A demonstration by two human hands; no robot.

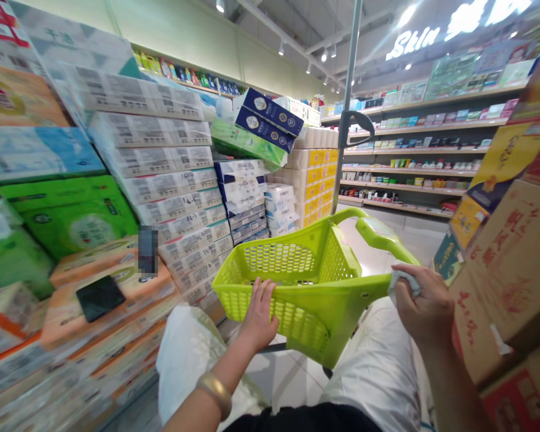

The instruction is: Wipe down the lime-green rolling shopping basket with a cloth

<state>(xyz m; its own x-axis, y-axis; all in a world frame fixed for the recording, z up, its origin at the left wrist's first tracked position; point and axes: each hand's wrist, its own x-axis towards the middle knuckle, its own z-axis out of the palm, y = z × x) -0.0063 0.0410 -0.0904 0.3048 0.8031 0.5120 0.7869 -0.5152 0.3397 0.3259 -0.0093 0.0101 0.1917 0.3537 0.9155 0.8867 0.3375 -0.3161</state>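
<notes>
A lime-green plastic shopping cart (292, 294) stands right before my knees, its basket walls pierced with holes. My left hand (258, 317), with a gold bracelet on the wrist, has its fingers hooked over the basket's near rim. Pinched in my right hand (425, 303) is a crumpled white cloth or tissue (405, 285), pressed on the cart near the end of its green handle (380, 234). Part of the cloth is hidden by my fingers. The inside bottom of the basket is mostly hidden by the near wall.
Stacked tissue packs (175, 162) rise on the left; a flat black object like a phone (99, 298) lies on orange packs (63, 315). Cardboard cartons (513, 258) crowd the right side. A metal pole (348, 78) stands behind the cart, with product shelves (432, 123) farther back.
</notes>
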